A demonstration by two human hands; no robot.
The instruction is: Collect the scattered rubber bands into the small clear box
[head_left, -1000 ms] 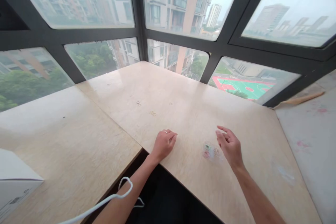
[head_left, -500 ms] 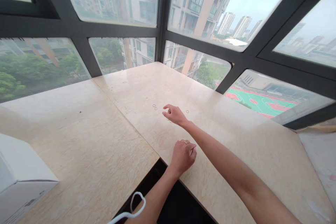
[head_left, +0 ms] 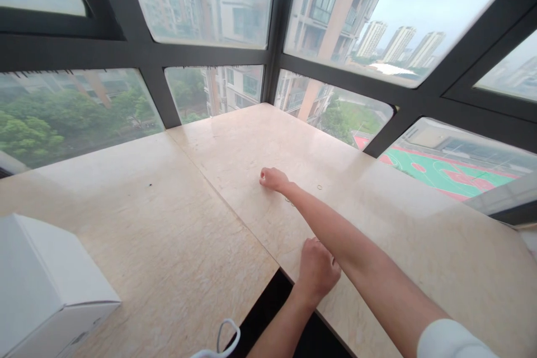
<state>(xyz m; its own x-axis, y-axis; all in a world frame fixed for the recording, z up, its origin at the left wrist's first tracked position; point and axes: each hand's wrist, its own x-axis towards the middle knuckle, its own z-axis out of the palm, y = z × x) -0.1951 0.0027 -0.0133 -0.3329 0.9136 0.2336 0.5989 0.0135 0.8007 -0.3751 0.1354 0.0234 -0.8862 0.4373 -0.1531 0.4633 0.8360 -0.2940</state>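
My right hand [head_left: 273, 179] reaches far out over the pale stone-patterned countertop [head_left: 176, 235], its fingers curled together low at the surface. What sits between its fingertips, if anything, is hidden. Close to its wrist lie small thin rings [head_left: 287, 199], partly covered by the forearm. Another thin ring [head_left: 319, 187] lies by itself farther right. My left hand [head_left: 319, 268] rests closed near the counter's front corner, partly behind the right forearm. Something may be inside its fist, but I cannot make it out.
A white box [head_left: 62, 285] stands on the left part of the counter. A dark recess [head_left: 268, 302] opens below the front corner, with a white cable [head_left: 229, 341] beside it. Dark-framed windows [head_left: 277, 61] border the back. A tiny dark speck [head_left: 150, 184] lies at left.
My right hand has gone from a loose, parted curl to closed fingers, over the spot where two rings lay; those rings no longer show. The view has shifted, moving the scene rightward.
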